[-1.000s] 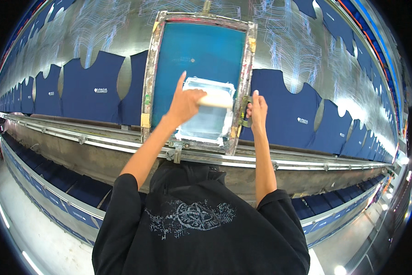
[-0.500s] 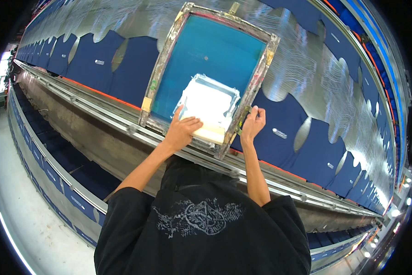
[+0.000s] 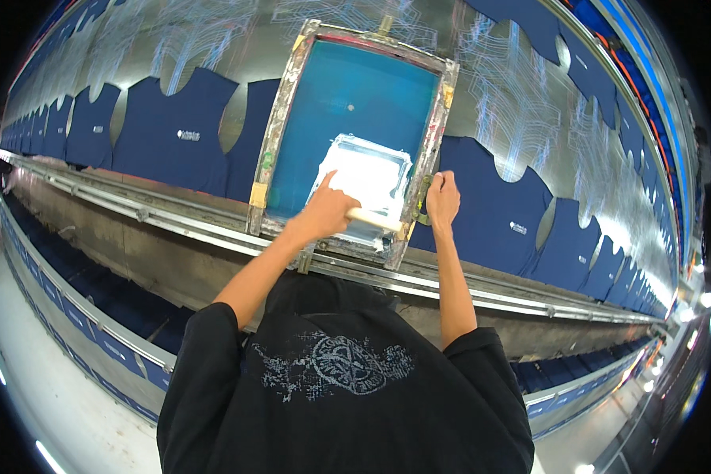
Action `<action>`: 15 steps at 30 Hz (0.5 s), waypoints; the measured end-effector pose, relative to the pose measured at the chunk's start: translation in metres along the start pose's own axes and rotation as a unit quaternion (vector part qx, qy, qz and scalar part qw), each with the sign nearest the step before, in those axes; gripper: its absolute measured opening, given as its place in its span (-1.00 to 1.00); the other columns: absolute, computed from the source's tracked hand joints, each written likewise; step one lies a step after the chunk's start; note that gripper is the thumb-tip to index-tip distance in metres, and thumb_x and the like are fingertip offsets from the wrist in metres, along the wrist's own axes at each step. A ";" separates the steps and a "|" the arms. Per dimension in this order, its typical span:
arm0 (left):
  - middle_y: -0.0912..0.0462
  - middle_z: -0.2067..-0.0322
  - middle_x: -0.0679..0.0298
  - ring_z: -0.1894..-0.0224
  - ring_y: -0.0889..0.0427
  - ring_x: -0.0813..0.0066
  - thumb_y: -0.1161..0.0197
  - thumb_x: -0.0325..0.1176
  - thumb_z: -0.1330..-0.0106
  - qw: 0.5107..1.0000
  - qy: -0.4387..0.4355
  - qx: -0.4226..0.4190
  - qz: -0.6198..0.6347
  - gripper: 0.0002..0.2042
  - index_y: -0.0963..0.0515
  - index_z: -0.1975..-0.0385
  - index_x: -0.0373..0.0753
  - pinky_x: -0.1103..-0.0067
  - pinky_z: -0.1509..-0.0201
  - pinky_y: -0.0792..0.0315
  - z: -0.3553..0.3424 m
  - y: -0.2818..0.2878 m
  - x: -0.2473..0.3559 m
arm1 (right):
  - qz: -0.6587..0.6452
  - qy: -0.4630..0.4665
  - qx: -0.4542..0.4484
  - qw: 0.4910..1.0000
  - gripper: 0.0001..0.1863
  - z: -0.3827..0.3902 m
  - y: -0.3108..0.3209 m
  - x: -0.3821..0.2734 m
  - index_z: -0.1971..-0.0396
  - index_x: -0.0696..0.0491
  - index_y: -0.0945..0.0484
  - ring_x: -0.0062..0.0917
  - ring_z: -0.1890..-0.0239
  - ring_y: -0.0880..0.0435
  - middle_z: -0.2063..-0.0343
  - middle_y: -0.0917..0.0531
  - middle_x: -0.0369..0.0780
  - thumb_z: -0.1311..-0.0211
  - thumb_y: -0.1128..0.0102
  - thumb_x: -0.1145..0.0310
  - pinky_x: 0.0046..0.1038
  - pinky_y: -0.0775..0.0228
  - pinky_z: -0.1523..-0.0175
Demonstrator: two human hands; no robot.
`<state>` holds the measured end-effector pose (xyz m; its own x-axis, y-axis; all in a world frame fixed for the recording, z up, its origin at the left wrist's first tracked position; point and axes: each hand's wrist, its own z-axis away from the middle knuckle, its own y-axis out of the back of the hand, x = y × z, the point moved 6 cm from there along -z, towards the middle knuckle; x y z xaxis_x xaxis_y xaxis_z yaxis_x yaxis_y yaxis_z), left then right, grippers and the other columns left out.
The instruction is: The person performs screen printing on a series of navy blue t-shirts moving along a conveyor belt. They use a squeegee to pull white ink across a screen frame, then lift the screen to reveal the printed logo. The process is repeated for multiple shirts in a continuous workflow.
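A screen printing frame (image 3: 448,103) with worn, paint-stained edges and blue-green mesh (image 3: 363,87) lies on the long table in front of me. White ink (image 3: 367,175) covers a rectangular patch of the mesh at its near end. My left hand (image 3: 328,212) grips a pale squeegee (image 3: 377,220) over the near edge of the ink, its index finger pointing away from me. At the frame's right side, my right hand (image 3: 444,199) is closed by a small yellow-green side handle (image 3: 424,207); its fingers partly hide the grip.
Navy fabric pieces (image 3: 173,142) with small white prints line the table (image 3: 521,118) on both sides of the frame. A metal rail (image 3: 189,217) runs along the near edge. Behind me stands another table (image 3: 94,316) with navy pieces, beside a pale floor (image 3: 47,379).
The view has turned, so the frame appears more upright. My left hand has tilted the squeegee, which shows narrower now. My right hand remains at the frame's right side.
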<state>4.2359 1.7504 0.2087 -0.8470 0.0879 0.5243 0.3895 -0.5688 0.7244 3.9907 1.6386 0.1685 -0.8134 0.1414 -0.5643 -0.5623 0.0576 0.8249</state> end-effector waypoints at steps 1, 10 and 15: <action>-0.80 0.25 0.20 0.05 -0.75 0.28 -0.37 -0.34 -0.14 1.000 -0.006 0.026 -0.013 -0.73 -0.74 0.12 -0.07 0.04 -0.62 0.13 -0.014 0.012 -0.014 | 0.038 0.100 0.073 0.992 -0.67 -0.003 0.013 -0.031 0.11 0.13 -0.56 -0.10 0.18 -0.67 0.26 -0.70 -0.06 -0.42 -0.16 0.14 -0.10 -0.42 0.06; -0.74 0.41 0.17 0.11 -0.73 0.20 -0.33 -0.37 -0.18 0.994 -0.059 0.071 -0.053 -0.83 -0.74 0.24 -0.03 0.02 -0.61 0.10 -0.102 0.076 -0.043 | 0.077 0.307 -0.246 0.916 -0.86 -0.010 -0.044 -0.138 0.29 -0.01 -0.62 -0.16 0.30 -0.73 0.44 -0.72 -0.15 -0.14 -0.31 0.35 -0.07 -0.46 0.18; -0.72 0.53 0.17 0.25 -0.75 0.14 -0.25 -0.48 -0.10 0.985 -0.074 0.143 0.060 -0.80 -0.73 0.33 -0.05 0.02 -0.60 0.07 0.009 -0.008 -0.020 | 0.028 0.270 -0.228 0.935 -0.76 0.121 -0.032 -0.098 0.33 -0.08 -0.68 -0.16 0.43 -0.67 0.54 -0.67 -0.13 0.02 -0.27 0.55 -0.15 -0.43 0.30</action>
<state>4.2529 1.7604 0.1966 -0.7341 0.1648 0.6587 0.5883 -0.3300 0.7382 4.1064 1.7420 0.2019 -0.7316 -0.3944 -0.5560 -0.4207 -0.3805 0.8235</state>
